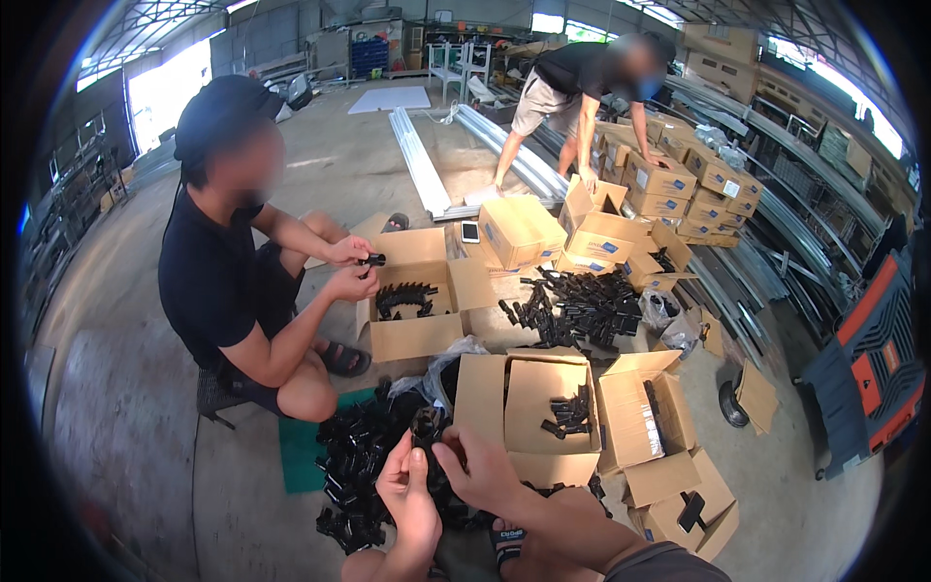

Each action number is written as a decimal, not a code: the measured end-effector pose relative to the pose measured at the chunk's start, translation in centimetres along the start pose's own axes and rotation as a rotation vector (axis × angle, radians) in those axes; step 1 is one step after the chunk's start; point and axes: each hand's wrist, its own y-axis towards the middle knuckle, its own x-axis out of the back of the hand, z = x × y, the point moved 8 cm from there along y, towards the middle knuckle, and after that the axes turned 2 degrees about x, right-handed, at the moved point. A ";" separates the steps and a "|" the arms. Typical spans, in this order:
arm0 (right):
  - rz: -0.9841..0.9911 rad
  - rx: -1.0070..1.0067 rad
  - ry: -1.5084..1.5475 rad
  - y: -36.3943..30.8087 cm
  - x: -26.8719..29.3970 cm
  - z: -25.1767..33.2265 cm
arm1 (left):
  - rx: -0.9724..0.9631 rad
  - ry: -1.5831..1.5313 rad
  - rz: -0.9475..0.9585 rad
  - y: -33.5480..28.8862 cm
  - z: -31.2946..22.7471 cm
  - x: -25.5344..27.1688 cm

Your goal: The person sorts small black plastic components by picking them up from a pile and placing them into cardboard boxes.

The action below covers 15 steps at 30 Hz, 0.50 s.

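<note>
Between the thumb and fingers of my left hand (411, 490) is a black plastic pipe fitting (424, 425), held upright. My right hand (477, 472) is close beside it, fingers bent and fingertips near the fitting's lower side; anything small in them is hidden. Below and left of my hands, a heap of similar black fittings (354, 456) spreads over the floor and a green mat (299, 454). Just beyond my right hand stands an open cardboard box (538, 466) with several black fittings inside.
A seated co-worker (218, 252) at left holds a black fitting above an open carton (417, 341). Another person (592, 87) bends over stacked cartons (659, 184). More fittings (582, 306) lie beyond my box. Open cartons (645, 373), metal profiles (417, 160) and an orange-black cart (868, 359) stand around.
</note>
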 end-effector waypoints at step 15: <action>0.029 0.019 -0.034 -0.2 -1.5 -2.5 | 0.172 -0.184 -0.008 0.1 0.8 1.3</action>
